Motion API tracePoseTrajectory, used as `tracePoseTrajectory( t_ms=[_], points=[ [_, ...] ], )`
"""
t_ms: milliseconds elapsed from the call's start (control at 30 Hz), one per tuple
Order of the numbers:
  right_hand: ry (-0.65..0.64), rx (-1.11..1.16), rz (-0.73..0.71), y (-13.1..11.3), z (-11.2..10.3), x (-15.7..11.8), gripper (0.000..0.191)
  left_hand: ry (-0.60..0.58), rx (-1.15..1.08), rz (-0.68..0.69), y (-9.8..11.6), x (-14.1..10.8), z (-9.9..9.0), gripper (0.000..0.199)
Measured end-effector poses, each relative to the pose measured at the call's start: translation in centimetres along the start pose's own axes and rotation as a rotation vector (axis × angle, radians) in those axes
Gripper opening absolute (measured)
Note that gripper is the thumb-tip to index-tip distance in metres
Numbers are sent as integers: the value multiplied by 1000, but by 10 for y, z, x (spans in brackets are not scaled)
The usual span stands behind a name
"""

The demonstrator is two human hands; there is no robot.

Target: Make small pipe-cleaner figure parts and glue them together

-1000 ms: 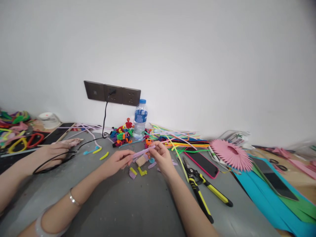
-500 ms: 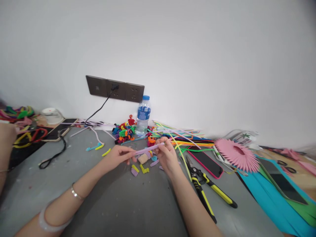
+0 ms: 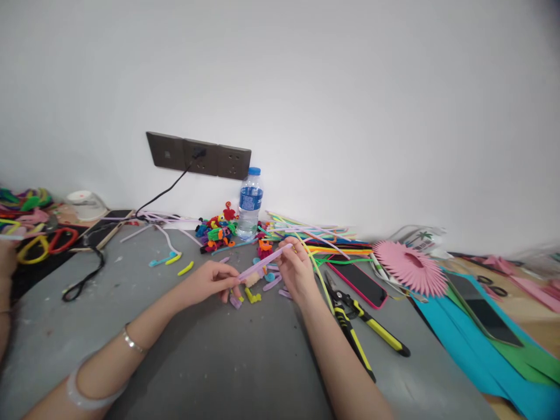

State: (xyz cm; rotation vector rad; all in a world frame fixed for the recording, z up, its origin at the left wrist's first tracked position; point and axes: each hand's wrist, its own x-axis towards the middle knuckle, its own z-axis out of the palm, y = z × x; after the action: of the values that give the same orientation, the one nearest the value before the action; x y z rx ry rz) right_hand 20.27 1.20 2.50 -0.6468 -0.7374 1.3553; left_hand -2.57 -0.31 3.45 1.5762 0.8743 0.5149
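Note:
A light purple pipe cleaner (image 3: 265,262) is stretched between my hands, tilted up toward the right. My left hand (image 3: 215,281) pinches its lower left end between thumb and fingers. The upper right end is in the fingertips of my right hand (image 3: 297,265). Under it on the grey table (image 3: 210,361) lie a beige fuzzy piece (image 3: 252,279), a bent yellow-green piece (image 3: 252,296) and several short purple and blue pieces, partly hidden by my hands.
Black-and-yellow pliers (image 3: 356,321) and a pink-edged phone (image 3: 359,283) lie to the right. A water bottle (image 3: 251,204) stands behind, between small colourful figures (image 3: 220,230) and loose pipe cleaners (image 3: 324,236). Another person's hand (image 3: 6,262) is at far left, near scissors (image 3: 48,244).
The pipe cleaner has become more steeply tilted, its right end higher and its left end lower. My right hand has risen slightly. The camera view has shifted a little.

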Motion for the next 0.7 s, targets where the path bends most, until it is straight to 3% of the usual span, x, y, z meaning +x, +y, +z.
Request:
tracePoseTrajectory(
  t_ms=[500, 700],
  points=[
    [-51, -9, -16, -6, 2, 0, 31, 226, -93, -13, 1, 1, -4, 28],
    [-71, -191, -163, -1, -5, 1, 26, 326, -169, -8, -5, 4, -11, 32]
  ],
)
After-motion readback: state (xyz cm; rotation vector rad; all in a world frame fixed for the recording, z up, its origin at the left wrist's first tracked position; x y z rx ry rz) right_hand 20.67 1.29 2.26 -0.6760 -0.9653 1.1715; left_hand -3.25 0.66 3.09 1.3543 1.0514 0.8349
